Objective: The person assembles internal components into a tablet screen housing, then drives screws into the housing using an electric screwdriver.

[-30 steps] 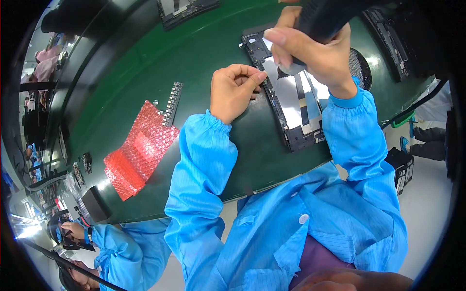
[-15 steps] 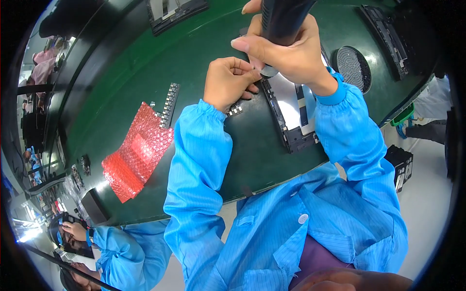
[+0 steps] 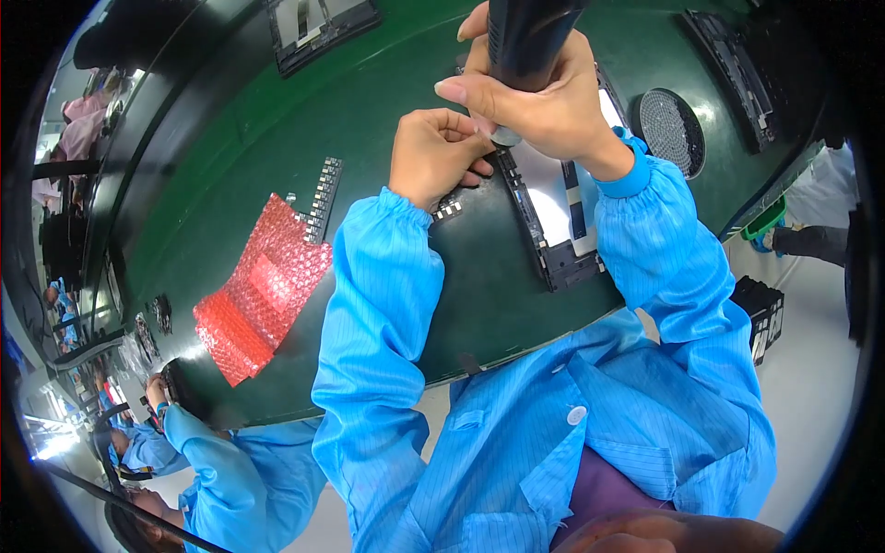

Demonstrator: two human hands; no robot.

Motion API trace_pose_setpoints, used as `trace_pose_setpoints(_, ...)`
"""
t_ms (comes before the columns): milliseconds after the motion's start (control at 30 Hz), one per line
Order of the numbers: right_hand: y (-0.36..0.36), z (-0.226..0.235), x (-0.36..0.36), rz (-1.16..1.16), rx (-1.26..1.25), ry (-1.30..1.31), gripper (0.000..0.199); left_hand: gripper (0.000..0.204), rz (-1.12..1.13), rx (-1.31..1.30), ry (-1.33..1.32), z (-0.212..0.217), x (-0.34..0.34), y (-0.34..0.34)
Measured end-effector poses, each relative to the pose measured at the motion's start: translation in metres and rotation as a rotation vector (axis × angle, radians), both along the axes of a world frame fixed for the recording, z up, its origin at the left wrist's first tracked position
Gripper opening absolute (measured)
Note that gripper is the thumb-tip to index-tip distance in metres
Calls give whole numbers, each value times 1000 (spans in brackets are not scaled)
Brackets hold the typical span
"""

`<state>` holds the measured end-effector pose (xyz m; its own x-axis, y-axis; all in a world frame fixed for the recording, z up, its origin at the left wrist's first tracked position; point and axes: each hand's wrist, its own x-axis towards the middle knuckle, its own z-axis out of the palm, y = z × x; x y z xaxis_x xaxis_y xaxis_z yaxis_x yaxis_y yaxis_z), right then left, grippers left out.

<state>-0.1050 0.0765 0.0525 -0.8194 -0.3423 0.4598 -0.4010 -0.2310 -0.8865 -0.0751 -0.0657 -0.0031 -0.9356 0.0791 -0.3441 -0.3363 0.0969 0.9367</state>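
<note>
Seemingly at a fastening step, the right hand (image 3: 535, 97) grasps a black handheld tool (image 3: 530, 46) at the left edge of the black-framed panel (image 3: 550, 205) on the green table (image 3: 489, 295), the left hand (image 3: 435, 155) pinching alongside, on what I cannot tell, and the next move calls for steady alignment

We look steeply down from the wearer's head, through the left of two side-by-side fisheye lenses. Our view stands upright, facing the green table (image 3: 479, 295), with the left hand (image 3: 435, 157) and right hand (image 3: 548, 106) close below us in its upper middle. We take in plenty around them: the wearer's own blue jacket (image 3: 516, 442) at the bottom, a neighbour's sleeve (image 3: 244, 479) lower left, the pale floor (image 3: 807, 355) at right.
</note>
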Motion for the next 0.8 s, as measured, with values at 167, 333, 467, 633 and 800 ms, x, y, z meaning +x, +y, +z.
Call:
trace_pose_setpoints(167, -1, -15, -5, 7, 66, 198, 39, 5, 2, -22, 43, 9, -1, 5)
trace_pose_setpoints(333, -5, -11, 4, -87, 83, 132, 40, 10, 34, -27, 42, 12, -1, 7)
trace_pose_setpoints(467, 5, -8, 2, -103, -60, 125, 39, 13, 1, 1, -19, 15, -2, 14)
trace_pose_setpoints(633, 72, 28, -2, -250, -97, 92, 33, 24, -14, -41, -64, 13, 4, 2)
trace_pose_setpoints(800, 155, -1, -39, -225, -292, 266, 29, 23, -45, 46, 11, 9, -1, 3)
